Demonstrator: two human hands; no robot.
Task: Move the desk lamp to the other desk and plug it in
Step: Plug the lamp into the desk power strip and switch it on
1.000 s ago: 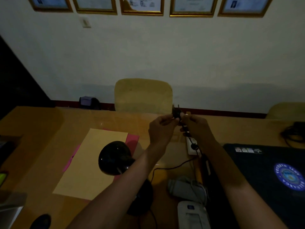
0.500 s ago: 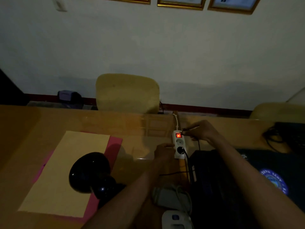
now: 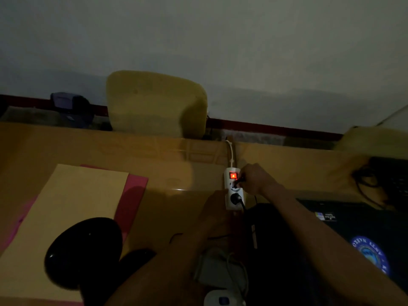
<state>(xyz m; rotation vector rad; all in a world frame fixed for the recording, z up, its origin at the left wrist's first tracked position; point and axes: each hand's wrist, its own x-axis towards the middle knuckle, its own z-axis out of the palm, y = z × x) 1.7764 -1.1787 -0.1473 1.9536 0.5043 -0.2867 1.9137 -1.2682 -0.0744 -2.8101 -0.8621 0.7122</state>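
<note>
Desk lamp: glossy black dome shade, unlit, on desk.

R hand w/ plug at power strip | L hand steadies strip | lamp near-left

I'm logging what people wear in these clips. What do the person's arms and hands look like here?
Both forearms are bare: no sleeve shows anywhere within the frame. The right hand and the left hand have no glove, and no watch, ring or bracelet can be made out, though the room is too dim to rule out something small.
</note>
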